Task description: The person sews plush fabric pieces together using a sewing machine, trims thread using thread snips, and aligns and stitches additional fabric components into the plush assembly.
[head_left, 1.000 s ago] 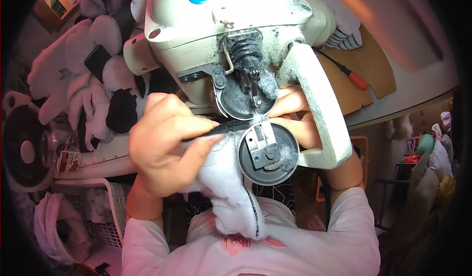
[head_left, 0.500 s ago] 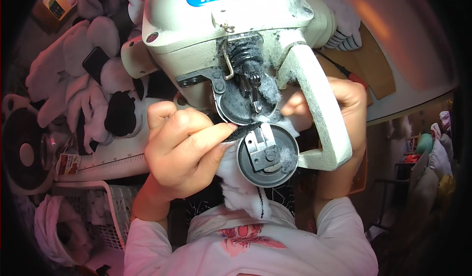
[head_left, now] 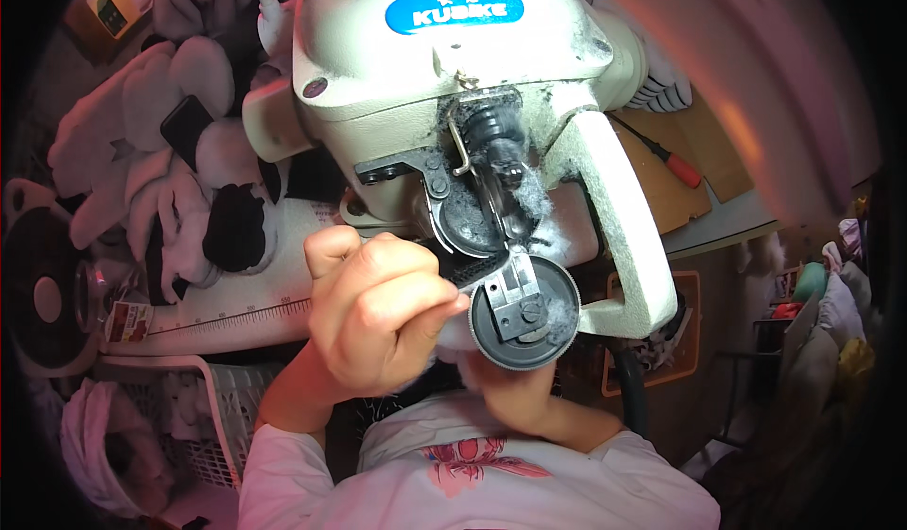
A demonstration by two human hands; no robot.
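Observation:
A cream industrial sewing machine with two round feed discs stands before me, grey lint clinging about its needle. My left hand is closed in a pinch at the left of the lower disc. It holds the edge of a black fuzzy fabric strip, which runs to the needle area between the discs. Below that disc, my right hand reaches in from the right; the disc and my left hand's side hide its fingers. Some white plush shows faintly behind my left hand.
White and black plush pieces are heaped at the left, a dark phone on them. A red-handled screwdriver lies right of the machine's curved arm. White basket lower left; orange basket on the right.
My right hand has left the machine's right side and come round beneath the lower disc. The left hand has shifted slightly right and down, still pinching. The white plush hanging below has mostly gone from sight.

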